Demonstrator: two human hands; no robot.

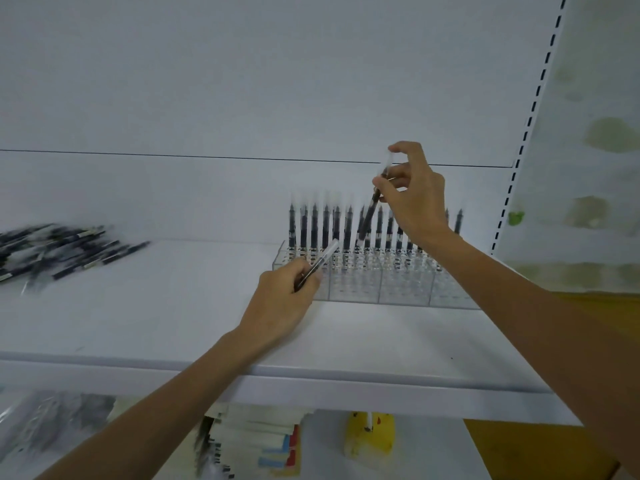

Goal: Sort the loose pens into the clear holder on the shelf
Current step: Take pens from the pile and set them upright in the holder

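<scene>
Pen [369, 216] pinched in right hand [415, 199] above holder [405, 289] (left hand [280, 299] grips second pen [320, 259]).

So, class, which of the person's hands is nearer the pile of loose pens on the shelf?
Left. The left hand, holding a pen, is right of the pile, beside the clear holder; the right hand, pinching another pen, is farther right, raised above the holder.

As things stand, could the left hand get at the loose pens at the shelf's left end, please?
Probably yes: nothing lies on the shelf between the left hand and the loose pens, though that hand already grips a pen.
</scene>
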